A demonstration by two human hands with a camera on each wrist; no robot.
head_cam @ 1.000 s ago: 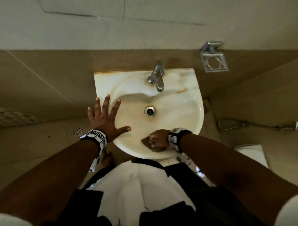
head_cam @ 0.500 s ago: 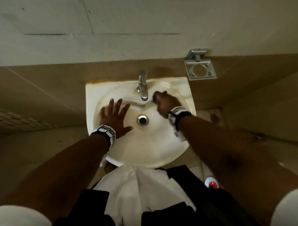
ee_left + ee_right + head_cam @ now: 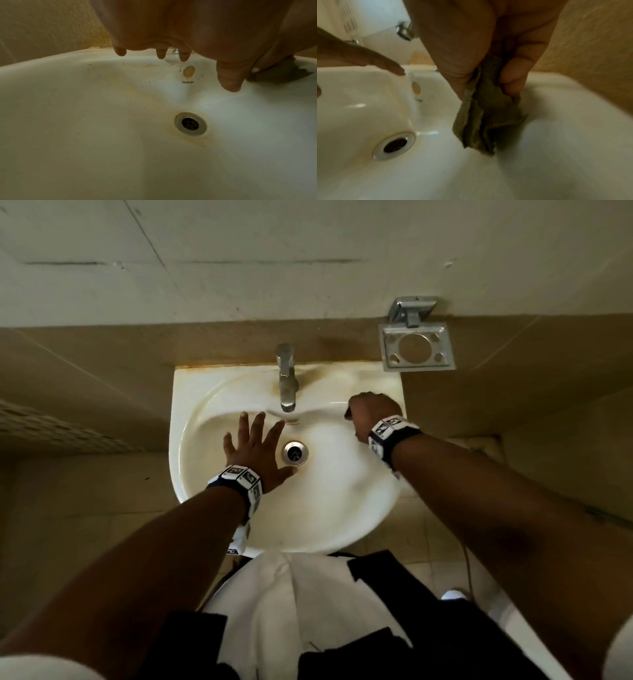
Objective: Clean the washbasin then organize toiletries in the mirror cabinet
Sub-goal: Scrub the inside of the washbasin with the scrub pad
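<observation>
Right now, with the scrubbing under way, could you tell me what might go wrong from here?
1. The right hand pinches the worn pad only by its top edge; under harder scrubbing it may slip from that grip.
2. The left hand lies flat inside the basin; if the glaze is wet, it could slide.
3. Yellow stains ring the drain and the ledge behind the tap; they could be missed while the pad works the right wall.

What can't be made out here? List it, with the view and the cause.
- Cloth: head view, hidden under the right hand.
- Tap: left wrist view, almost all behind the left hand; right wrist view, blurred.
- Mirror cabinet and toiletries: in no view.
- Left palm's contact with the basin: unclear.
</observation>
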